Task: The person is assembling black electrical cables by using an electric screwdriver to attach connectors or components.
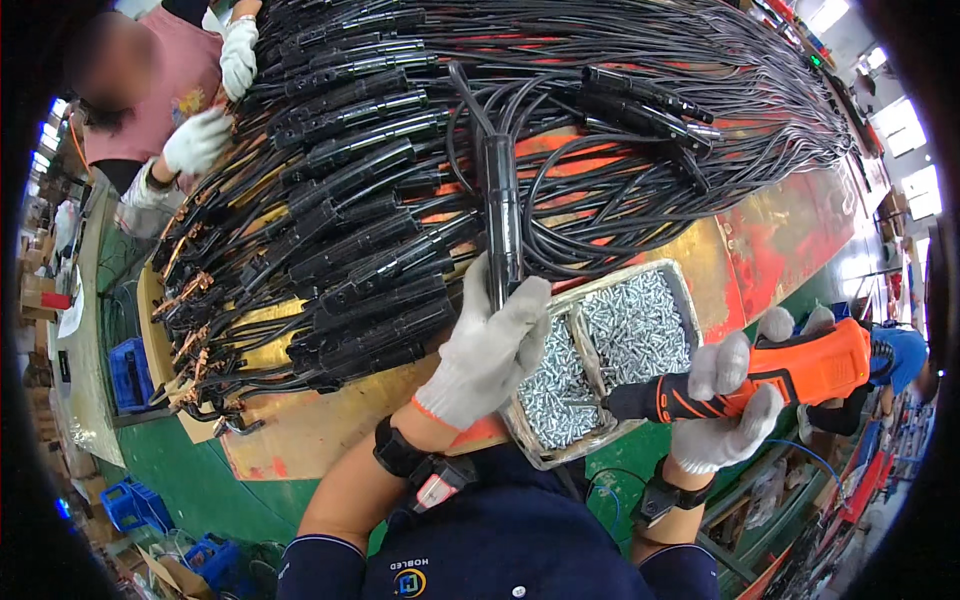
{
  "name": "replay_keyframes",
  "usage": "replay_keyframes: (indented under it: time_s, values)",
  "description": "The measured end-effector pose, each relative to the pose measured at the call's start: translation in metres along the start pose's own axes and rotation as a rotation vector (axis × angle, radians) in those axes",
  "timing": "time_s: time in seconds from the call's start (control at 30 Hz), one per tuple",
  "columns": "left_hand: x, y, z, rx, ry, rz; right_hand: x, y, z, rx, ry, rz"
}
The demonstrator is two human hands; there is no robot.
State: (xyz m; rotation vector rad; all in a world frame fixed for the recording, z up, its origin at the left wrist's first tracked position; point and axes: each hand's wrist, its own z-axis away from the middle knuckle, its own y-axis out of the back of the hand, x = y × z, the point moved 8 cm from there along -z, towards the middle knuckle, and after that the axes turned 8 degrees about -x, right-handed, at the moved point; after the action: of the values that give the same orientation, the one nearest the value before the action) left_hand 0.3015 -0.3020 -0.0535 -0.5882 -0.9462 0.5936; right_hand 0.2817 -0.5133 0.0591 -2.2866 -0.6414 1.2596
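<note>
My left hand [490,345], in a white knit glove, is closed around the lower end of a black tubular cable handle [502,215]. The handle stands out over the table with black cables looping from its far end. In my gloved right hand [735,390] is an orange and black power screwdriver [800,370], gripped round its body. Its black nose [633,400] points left, over the right front part of a divided screw tray [670,275]. Small silver screws [635,325] fill both compartments. The tray sits just right of my left hand.
Rows of similar black handles [370,260] with cables cover the table [300,440]. Bare copper ends [190,300] hang at its left edge. Across the far left, a person in pink [180,80] works with gloved hands [200,140]. Blue crates [130,375] stand on the green floor.
</note>
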Motion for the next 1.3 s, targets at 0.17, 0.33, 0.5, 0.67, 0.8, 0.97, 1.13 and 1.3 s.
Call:
replay_keyframes:
  time_s: [0.17,0.33,0.5,0.67,0.8,0.97,1.13,1.3]
  values:
    - [0.000,-0.004,0.000,0.011,0.023,-0.092,0.005,-0.006,0.009,-0.022,-0.027,0.030]
    - [0.001,-0.005,0.002,0.026,0.000,-0.120,0.012,0.020,0.029,0.125,-0.118,0.047]
    - [-0.002,-0.002,-0.001,0.016,-0.001,-0.127,0.010,0.005,0.024,0.060,-0.054,0.142]
    - [-0.002,0.000,-0.003,-0.016,-0.036,-0.093,0.015,-0.002,0.024,0.030,-0.066,0.158]
    - [-0.002,-0.002,-0.002,-0.018,-0.026,-0.104,0.007,-0.003,0.020,0.050,-0.041,0.153]
    - [-0.002,-0.003,0.002,-0.014,-0.119,-0.048,-0.004,0.022,0.003,0.158,-0.066,-0.093]
    - [-0.015,0.003,0.003,0.018,-0.167,-0.001,-0.012,0.017,-0.031,0.185,-0.025,-0.249]
    - [-0.019,0.005,0.002,-0.009,-0.079,-0.101,-0.011,-0.008,-0.044,0.091,0.039,-0.339]
